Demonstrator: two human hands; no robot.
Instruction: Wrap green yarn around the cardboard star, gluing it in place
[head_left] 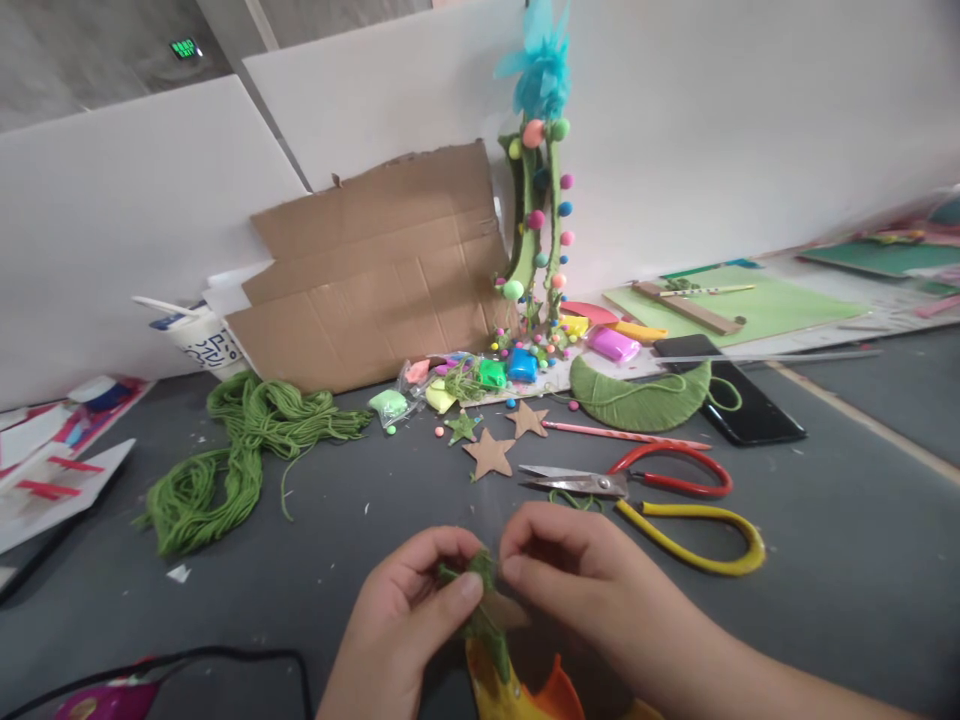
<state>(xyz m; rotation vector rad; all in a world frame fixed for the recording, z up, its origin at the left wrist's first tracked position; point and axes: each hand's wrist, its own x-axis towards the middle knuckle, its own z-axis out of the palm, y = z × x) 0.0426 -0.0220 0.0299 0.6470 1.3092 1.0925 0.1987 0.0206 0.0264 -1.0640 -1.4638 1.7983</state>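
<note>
My left hand pinches a small cardboard star partly wrapped in green yarn, low in the middle of the view. Close on its right, my right hand has thumb and forefinger pressed together beside the star; whatever they hold is too small to make out. Beneath the star lies a yellow and orange object, cut off by the lower edge. Scissors with one red and one yellow handle rest just beyond my right hand. Two bare cardboard stars and a green wrapped star lie farther forward.
Green yarn skeins are at the left. Behind stand a cardboard sheet and a green structure with pompoms. Farther right are a green crescent, a black phone and a pink pencil. A black cable crosses the lower left.
</note>
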